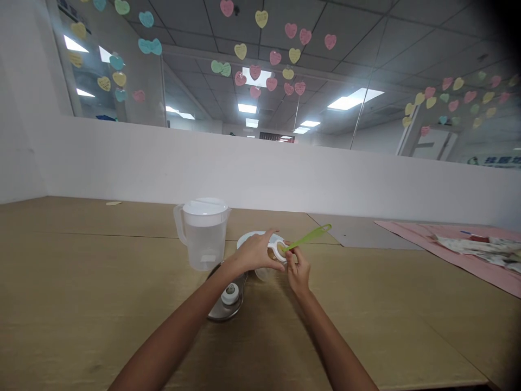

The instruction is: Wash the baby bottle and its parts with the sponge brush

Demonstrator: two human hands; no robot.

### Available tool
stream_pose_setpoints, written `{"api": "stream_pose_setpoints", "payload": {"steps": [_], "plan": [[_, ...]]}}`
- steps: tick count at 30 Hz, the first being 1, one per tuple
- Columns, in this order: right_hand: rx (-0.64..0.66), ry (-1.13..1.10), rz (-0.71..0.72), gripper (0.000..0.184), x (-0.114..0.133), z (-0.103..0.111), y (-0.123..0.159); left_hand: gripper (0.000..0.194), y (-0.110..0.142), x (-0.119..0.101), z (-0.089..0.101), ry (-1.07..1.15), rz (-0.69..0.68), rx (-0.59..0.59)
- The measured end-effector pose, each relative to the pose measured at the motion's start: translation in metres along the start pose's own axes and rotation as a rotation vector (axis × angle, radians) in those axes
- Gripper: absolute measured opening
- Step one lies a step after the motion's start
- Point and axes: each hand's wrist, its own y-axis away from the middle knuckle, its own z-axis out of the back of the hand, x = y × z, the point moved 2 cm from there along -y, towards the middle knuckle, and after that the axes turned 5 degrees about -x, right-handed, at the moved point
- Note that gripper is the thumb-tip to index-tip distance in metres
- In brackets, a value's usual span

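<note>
well, the left hand (254, 252) clasps a clear plastic container (263, 274), likely light and slick; the right hand (297, 270) pinches a stiff, thin green plastic spoon (309, 237) near its narrow end.

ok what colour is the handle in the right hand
Lime green handle, best in the head view.

Nothing legible overall. Blue lettering (492, 161) low on the glass partition at 2 o'clock: cut off by the frame, too blurred to read. Heart-shaped paper notes (261, 19) at 12 o'clock: tiny handwriting, unreadable. Small pale label (207, 258) on the plastic jug (202, 233): nothing readable.
</note>
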Motion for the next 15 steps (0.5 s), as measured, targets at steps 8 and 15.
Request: {"api": "stream_pose_setpoints", "payload": {"steps": [8, 15], "plan": [[0.004, 0.086, 0.091, 0.032, -0.001, -0.0003, 0.0009, 0.045, -0.0026, -0.0036, 0.0018, 0.077, -0.061, 0.056], [-0.175, -0.055, -0.084, 0.03, 0.0021, 0.0063, -0.0053, 0.049, -0.0051, -0.0043, 0.0093, -0.269, -0.051, -0.05]]}}
